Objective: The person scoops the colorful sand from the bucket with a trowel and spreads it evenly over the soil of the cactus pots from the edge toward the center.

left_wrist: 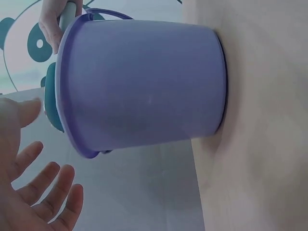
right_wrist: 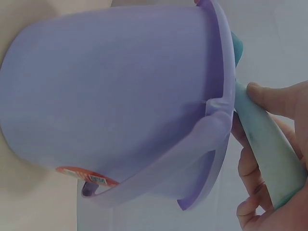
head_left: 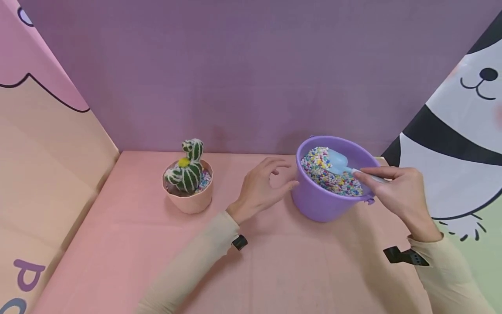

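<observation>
A purple bucket (head_left: pixel 325 203) stands upright, filled with small multicoloured beads (head_left: pixel 345 185). My right hand (head_left: pixel 400 187) grips the pale blue handle of a toy shovel (head_left: pixel 338 161) at the bucket's right rim. Beads are heaped at the shovel's blade, which lies over the bead surface inside the bucket. In the right wrist view the fingers wrap the shovel handle (right_wrist: pixel 269 149). Just left of the bucket hovers my left hand (head_left: pixel 260 185), fingers spread and loosely bent, holding nothing. The left wrist view shows its fingers (left_wrist: pixel 62 192) apart from the bucket wall.
On the left stands a peach pot (head_left: pixel 192 204) with a fuzzy green cactus (head_left: pixel 188 174) bearing a yellow flower, and beads around its base. The bucket's handle (right_wrist: pixel 163 168) hangs down its side. A purple wall (head_left: pixel 251 78) rises behind the pink tabletop (head_left: pixel 129 244).
</observation>
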`<state>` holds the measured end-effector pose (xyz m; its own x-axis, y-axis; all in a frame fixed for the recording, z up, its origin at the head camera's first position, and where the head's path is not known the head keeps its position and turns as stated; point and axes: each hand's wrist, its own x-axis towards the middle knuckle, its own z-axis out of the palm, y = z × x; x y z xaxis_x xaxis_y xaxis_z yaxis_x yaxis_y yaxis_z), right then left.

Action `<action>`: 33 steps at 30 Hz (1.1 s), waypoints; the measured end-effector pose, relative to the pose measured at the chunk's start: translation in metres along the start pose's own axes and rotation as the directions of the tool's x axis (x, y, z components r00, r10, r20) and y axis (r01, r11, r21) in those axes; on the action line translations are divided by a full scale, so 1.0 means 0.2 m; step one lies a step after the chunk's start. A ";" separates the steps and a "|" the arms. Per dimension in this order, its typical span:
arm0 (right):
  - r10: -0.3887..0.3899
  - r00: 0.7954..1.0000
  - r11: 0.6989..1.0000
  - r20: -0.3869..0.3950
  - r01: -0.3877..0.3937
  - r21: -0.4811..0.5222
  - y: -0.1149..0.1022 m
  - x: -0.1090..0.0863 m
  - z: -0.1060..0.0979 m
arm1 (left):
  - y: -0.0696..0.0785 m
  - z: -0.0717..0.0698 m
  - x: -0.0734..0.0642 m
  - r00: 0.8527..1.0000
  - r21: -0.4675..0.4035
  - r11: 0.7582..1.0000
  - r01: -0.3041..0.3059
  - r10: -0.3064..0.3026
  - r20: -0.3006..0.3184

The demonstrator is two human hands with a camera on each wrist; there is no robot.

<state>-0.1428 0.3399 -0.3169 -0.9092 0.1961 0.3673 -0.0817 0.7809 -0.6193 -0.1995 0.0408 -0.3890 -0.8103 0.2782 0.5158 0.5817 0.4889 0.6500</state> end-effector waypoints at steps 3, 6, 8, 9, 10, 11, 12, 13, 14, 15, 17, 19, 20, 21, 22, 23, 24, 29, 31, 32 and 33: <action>-0.011 1.000 1.000 0.000 0.011 0.002 -0.01 -0.01 0.01 | -0.02 -0.03 -0.03 1.000 -0.015 1.000 -0.002 0.002 -0.012; -0.021 1.000 1.000 0.007 0.021 0.007 -0.02 -0.01 0.02 | -0.04 -0.07 -0.06 0.999 -0.007 1.000 -0.021 0.021 -0.024; -0.026 1.000 1.000 0.012 0.026 0.013 -0.03 -0.01 0.02 | -0.05 -0.09 -0.07 0.999 0.008 0.999 -0.037 0.037 -0.027; -0.026 1.000 1.000 0.017 0.026 0.016 -0.04 -0.01 0.02 | -0.05 -0.10 -0.08 0.999 0.010 0.999 -0.046 0.047 -0.027; -0.028 0.999 0.999 0.023 0.028 0.024 -0.05 -0.01 0.02 | -0.06 -0.11 -0.09 0.998 0.014 0.998 -0.054 0.054 -0.027; -0.032 0.999 0.999 0.028 0.031 0.033 -0.05 -0.01 0.03 | -0.06 -0.12 -0.10 0.998 0.019 0.998 -0.058 0.058 -0.024; -0.038 0.999 0.999 0.033 0.036 0.039 -0.06 -0.01 0.03 | -0.07 -0.13 -0.10 0.998 0.022 0.998 -0.061 0.062 -0.021; -0.044 0.998 0.998 0.038 0.042 0.044 -0.07 -0.01 0.03 | -0.07 -0.14 -0.11 0.998 0.026 0.998 -0.064 0.064 -0.019; -0.050 0.998 0.998 0.045 0.047 0.050 -0.08 -0.01 0.03 | -0.08 -0.15 -0.12 0.998 0.027 0.997 -0.065 0.066 -0.019; -0.056 0.997 0.997 0.047 0.053 0.051 -0.08 -0.01 0.03 | -0.08 -0.17 -0.13 0.998 0.029 0.997 -0.066 0.067 -0.017; -0.072 0.996 0.996 0.045 0.070 0.053 -0.10 0.00 0.04 | -0.09 -0.20 -0.14 0.998 0.031 0.997 -0.065 0.065 -0.018; -0.089 0.995 0.995 0.041 0.086 0.052 -0.12 0.00 0.06 | -0.10 -0.23 -0.16 0.998 0.017 0.998 -0.060 0.060 -0.026; -0.097 0.995 0.994 0.038 0.095 0.053 -0.12 0.01 0.07 | -0.11 -0.25 -0.16 0.998 0.008 0.999 -0.053 0.053 -0.026; -0.105 0.994 0.993 0.035 0.103 0.055 -0.13 0.01 0.07 | -0.12 -0.26 -0.17 0.999 0.001 0.999 -0.046 0.046 -0.023; -0.113 0.993 0.992 0.034 0.111 0.057 -0.13 0.01 0.08 | -0.13 -0.27 -0.18 0.999 -0.011 0.999 -0.041 0.041 -0.020; -0.118 0.992 0.992 0.034 0.116 0.056 -0.14 0.02 0.09 | -0.14 -0.29 -0.19 0.999 -0.021 0.999 -0.037 0.037 -0.015; -0.124 0.992 0.991 0.033 0.122 0.053 -0.14 0.02 0.09 | -0.14 -0.30 -0.19 0.999 -0.027 0.999 -0.037 0.037 -0.010; -0.160 0.987 0.986 0.031 0.158 0.047 -0.16 0.02 0.13 | -0.18 -0.35 -0.24 0.998 -0.021 0.998 -0.060 0.059 -0.018; -0.183 0.983 0.982 0.029 0.181 0.056 -0.17 0.02 0.15 | -0.20 -0.37 -0.27 0.997 -0.004 0.998 -0.064 0.064 -0.036; -0.193 0.981 0.980 0.028 0.191 0.064 -0.17 0.02 0.15 | -0.21 -0.38 -0.28 0.997 0.002 0.998 -0.067 0.067 -0.046; -0.197 0.980 0.978 0.027 0.195 0.072 -0.18 0.02 0.16 | -0.21 -0.39 -0.29 0.996 0.008 0.998 -0.068 0.069 -0.053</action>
<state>-0.1570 0.2936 -0.3159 -0.8862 0.0221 0.4628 -0.2863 0.7591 -0.5846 -0.1716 -0.0613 -0.4033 -0.7633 0.2667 0.5884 0.6352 0.4755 0.6086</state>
